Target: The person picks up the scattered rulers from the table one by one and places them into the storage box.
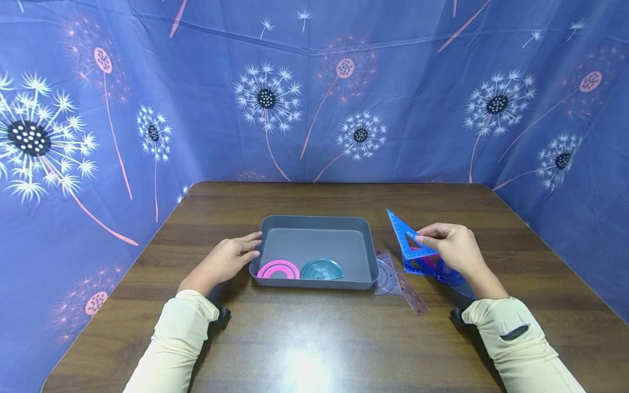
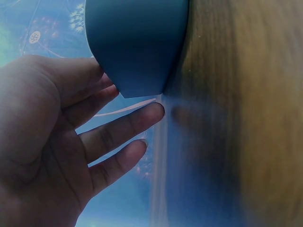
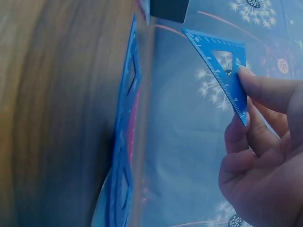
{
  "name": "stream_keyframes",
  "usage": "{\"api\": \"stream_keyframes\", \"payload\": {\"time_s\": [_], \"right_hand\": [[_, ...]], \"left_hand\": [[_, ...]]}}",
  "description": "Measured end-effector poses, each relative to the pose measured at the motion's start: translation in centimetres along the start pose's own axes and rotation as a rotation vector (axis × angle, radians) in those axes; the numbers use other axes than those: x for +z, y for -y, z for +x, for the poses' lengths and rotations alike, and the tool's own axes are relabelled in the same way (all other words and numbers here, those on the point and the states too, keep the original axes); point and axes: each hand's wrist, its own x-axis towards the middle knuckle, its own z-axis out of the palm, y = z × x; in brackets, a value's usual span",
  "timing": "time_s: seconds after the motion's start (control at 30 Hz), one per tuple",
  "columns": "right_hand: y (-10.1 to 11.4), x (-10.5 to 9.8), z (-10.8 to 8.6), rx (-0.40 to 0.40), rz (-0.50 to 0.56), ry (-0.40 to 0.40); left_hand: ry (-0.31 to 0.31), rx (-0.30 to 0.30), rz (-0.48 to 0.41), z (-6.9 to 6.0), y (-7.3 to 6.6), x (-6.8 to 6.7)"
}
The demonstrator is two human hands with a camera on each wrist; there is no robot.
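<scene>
My right hand (image 1: pixel 457 248) pinches a blue triangle (image 1: pixel 399 226) between thumb and fingers, out at three o'clock from the grey tray (image 1: pixel 314 243). At nine o'clock my left hand (image 1: pixel 223 265) rests its fingertips against the tray's end, well apart from the right; the left wrist view shows two lower fingers spread off the wall, which the head view hides. Only from the head view can I see into the tray, where a pink protractor (image 1: pixel 278 264) lies at seven o'clock and a teal protractor (image 1: pixel 321 270) just beside it at six. Outside, at four o'clock, a clear protractor (image 1: pixel 385 275) lies right by the tray wall, with a clear ruler (image 1: pixel 413 295) beside it on the wooden table (image 1: pixel 245 338). From my head, the blue triangle overlaps a small pile with another blue set square (image 1: pixel 422 272), something pink (image 1: pixel 432 261) and a blue protractor (image 1: pixel 451 277); the right wrist view instead shows it raised, with a gap between it and the pile.
</scene>
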Motion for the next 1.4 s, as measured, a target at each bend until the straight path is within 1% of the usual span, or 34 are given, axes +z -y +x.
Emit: {"api": "stream_keyframes", "payload": {"time_s": [0.2,0.27,0.33,0.5,0.6,0.67,0.8,0.97,1.07,1.17,1.4], "right_hand": [[1.4,0.1,-0.4,-0.020,0.063,-0.105],[1.9,0.5,-0.4,-0.046,0.089,-0.117],[2.5,1.0,-0.2,-0.080,0.109,-0.100],[4.2,2.2,0.1,-0.141,0.150,-0.015],[5.4,2.3,0.3,-0.152,0.148,0.016],[6.2,2.3,0.5,-0.155,0.134,0.053],[7.7,2.7,1.1,-0.190,0.102,0.176],[9.3,3.8,1.8,-0.286,0.054,0.326],[9.7,4.7,1.8,-0.334,0.041,0.383],[9.6,5.6,1.7,-0.377,0.026,0.409],[9.0,6.7,1.3,-0.415,0.026,0.463]], "left_hand": [[0.002,0.008,0.001,0.5,-0.1,0.0],[-0.004,0.016,0.005,0.5,-0.1,0.1],[-0.004,0.012,0.012,0.4,-0.1,0.0],[0.001,0.004,0.019,-0.2,0.0,0.0],[0.001,0.020,0.012,-0.1,-0.1,0.1],[0.005,0.020,0.010,0.0,-0.1,0.1],[0.009,-0.005,0.009,0.1,0.0,0.1],[0.005,-0.011,0.005,0.0,0.1,0.2],[0.003,0.001,0.000,0.0,0.1,0.3],[0.002,0.005,-0.006,0.1,0.1,0.4],[0.000,-0.006,0.006,0.0,-0.2,0.0]]}}
